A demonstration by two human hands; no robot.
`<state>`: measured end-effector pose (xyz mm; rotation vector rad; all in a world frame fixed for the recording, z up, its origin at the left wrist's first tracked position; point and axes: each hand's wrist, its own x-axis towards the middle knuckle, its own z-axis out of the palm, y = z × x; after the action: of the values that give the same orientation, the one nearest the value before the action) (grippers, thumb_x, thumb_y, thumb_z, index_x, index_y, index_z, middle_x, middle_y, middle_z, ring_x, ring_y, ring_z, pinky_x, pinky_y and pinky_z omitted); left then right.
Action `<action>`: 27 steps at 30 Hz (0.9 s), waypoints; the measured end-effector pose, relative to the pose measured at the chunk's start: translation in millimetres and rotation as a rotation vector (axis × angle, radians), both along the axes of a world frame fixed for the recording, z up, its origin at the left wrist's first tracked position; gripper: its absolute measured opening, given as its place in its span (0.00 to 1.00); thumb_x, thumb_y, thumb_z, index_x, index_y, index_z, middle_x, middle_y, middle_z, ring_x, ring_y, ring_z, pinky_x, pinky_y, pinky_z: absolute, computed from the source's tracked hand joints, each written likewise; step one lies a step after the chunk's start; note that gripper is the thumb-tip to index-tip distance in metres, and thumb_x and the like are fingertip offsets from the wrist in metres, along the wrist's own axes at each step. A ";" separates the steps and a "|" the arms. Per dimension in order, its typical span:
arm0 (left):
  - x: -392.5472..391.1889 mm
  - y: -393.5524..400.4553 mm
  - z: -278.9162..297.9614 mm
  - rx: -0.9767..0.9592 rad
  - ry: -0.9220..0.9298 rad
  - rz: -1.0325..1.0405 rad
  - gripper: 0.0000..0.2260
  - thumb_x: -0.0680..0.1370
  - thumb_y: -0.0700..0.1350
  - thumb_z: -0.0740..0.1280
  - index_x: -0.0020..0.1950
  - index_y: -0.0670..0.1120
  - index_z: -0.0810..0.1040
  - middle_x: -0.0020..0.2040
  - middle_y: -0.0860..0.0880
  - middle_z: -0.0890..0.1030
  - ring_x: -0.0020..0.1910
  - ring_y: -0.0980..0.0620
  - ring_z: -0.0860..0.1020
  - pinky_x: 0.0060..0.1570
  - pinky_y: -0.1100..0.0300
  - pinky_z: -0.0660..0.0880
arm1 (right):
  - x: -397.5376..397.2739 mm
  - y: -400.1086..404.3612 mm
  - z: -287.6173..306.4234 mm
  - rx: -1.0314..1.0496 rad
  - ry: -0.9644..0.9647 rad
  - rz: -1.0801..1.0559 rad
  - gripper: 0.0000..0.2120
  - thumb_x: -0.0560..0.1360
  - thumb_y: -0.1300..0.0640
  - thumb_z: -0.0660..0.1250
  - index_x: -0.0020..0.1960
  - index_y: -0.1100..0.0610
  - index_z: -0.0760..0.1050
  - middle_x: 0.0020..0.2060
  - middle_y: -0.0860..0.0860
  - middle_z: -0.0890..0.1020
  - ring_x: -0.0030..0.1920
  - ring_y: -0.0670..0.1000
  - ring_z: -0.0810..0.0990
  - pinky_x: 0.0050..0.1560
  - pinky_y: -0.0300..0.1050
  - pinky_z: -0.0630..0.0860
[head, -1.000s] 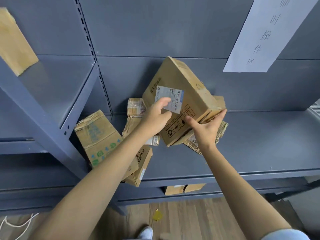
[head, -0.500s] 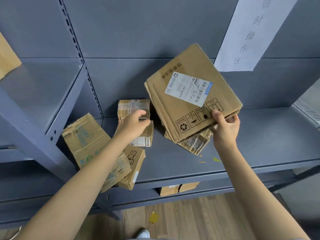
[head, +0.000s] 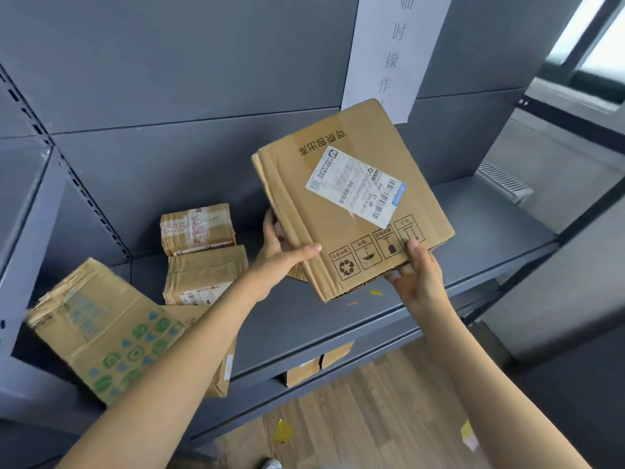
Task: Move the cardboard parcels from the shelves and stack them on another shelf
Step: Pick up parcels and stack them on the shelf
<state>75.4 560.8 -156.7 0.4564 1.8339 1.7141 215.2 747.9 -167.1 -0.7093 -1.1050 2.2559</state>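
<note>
- Grey steel shelving fills the view, with a white paper sign (head: 389, 52) taped to its back panel and wood flooring below.
- Above the middle shelf (head: 355, 319) a flat cardboard parcel (head: 351, 204) with a shipping label (head: 356, 186) is held tilted, label side up, clear of the shelf surface.
- The left hand (head: 280, 255) clasps its near-left edge, thumb on top and fingers underneath; the right hand (head: 414, 272) pinches the near-right edge the same way.
- Both hands sit at the edge nearest the person, so the parcel's bulk lies ahead of the grip, toward the back panel.
- Counted: one parcel in hand, two small taped parcels (head: 199, 231) stacked at the rear left, one printed box (head: 108, 330) leaning at the far left over another partly hidden, and more on the shelf below.
</note>
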 end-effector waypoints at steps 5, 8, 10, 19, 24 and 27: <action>3.2 4.9 6.4 0.096 -0.042 -0.060 0.42 0.61 0.51 0.75 0.64 0.72 0.52 0.69 0.51 0.68 0.62 0.49 0.74 0.47 0.51 0.78 | 7.9 -3.5 -5.7 -0.049 0.019 -0.001 0.24 0.71 0.52 0.68 0.64 0.58 0.67 0.58 0.58 0.78 0.54 0.56 0.81 0.40 0.51 0.81; 0.3 4.9 12.3 0.155 -0.027 -0.047 0.38 0.65 0.46 0.71 0.66 0.70 0.55 0.62 0.52 0.74 0.53 0.54 0.77 0.37 0.60 0.78 | 12.9 -3.4 -1.8 -0.065 -0.004 0.016 0.26 0.65 0.45 0.74 0.57 0.56 0.73 0.50 0.55 0.82 0.52 0.57 0.81 0.48 0.55 0.80; -5.1 2.0 12.6 0.166 -0.012 -0.055 0.43 0.64 0.46 0.71 0.72 0.66 0.51 0.62 0.54 0.74 0.55 0.55 0.76 0.42 0.59 0.77 | 17.8 4.3 1.3 -0.068 -0.005 -0.011 0.35 0.58 0.42 0.76 0.60 0.56 0.72 0.49 0.54 0.82 0.52 0.56 0.81 0.52 0.56 0.78; -13.2 -9.4 14.7 0.065 0.061 -0.230 0.48 0.58 0.54 0.71 0.75 0.60 0.55 0.66 0.55 0.73 0.64 0.56 0.72 0.60 0.60 0.70 | 67.7 42.6 15.8 0.216 -0.210 0.592 0.45 0.55 0.35 0.77 0.66 0.57 0.73 0.64 0.59 0.77 0.63 0.61 0.76 0.65 0.59 0.71; 1.6 5.9 17.7 -0.003 0.124 -0.331 0.40 0.69 0.47 0.72 0.75 0.59 0.53 0.59 0.66 0.68 0.55 0.72 0.70 0.46 0.79 0.68 | 91.1 31.0 0.8 0.120 -0.381 0.508 0.51 0.38 0.39 0.83 0.57 0.58 0.75 0.50 0.56 0.85 0.47 0.54 0.84 0.45 0.50 0.82; 7.6 16.5 10.9 -0.036 0.123 -0.395 0.41 0.67 0.55 0.71 0.75 0.61 0.53 0.68 0.59 0.67 0.66 0.58 0.67 0.62 0.63 0.66 | 105.7 29.6 -17.9 0.103 -0.372 0.367 0.50 0.39 0.40 0.83 0.57 0.58 0.76 0.48 0.55 0.85 0.46 0.54 0.84 0.48 0.51 0.81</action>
<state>83.0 577.3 -145.8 0.8619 1.7141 1.4082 320.9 777.4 -184.9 -0.9762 -1.6307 2.3990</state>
